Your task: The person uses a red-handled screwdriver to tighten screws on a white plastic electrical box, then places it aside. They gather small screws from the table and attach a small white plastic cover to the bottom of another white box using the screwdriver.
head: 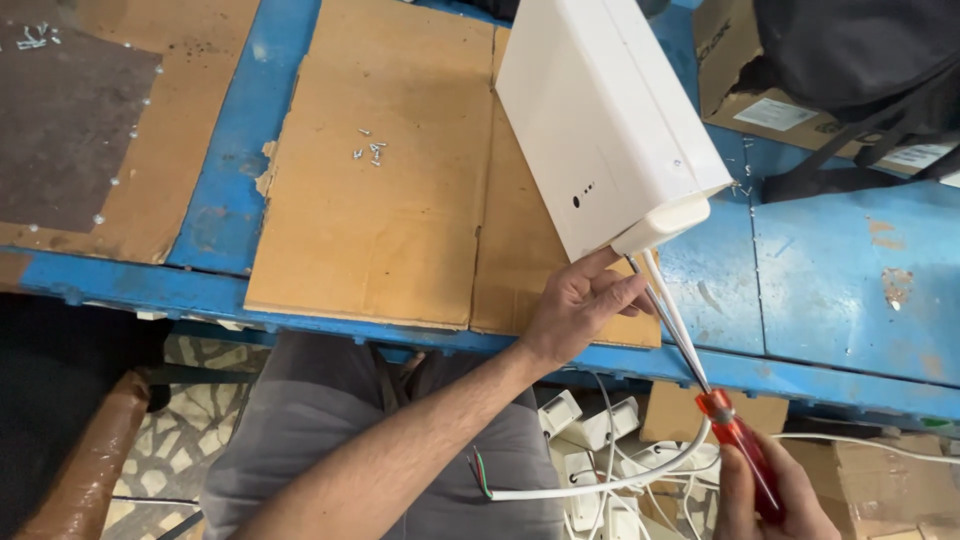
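A white plastic box-shaped housing [610, 120] lies on the blue workbench [820, 280], its near corner overhanging the edge. My left hand [585, 305] steadies that lower corner and pinches the white cable [600, 485] where it leaves the housing. My right hand [770, 495] grips a screwdriver with a red translucent handle [735, 440]; its metal shaft [665, 315] points up into the housing's bottom corner. The cable loops down past my lap and ends in bared coloured wires [480, 470].
Sheets of brown cardboard [390, 180] cover the bench. A few small screws [370, 150] lie loose on the cardboard. A black bag [860, 60] and a cardboard box [760, 100] sit at the back right. Several white plastic parts [600, 425] lie under the bench.
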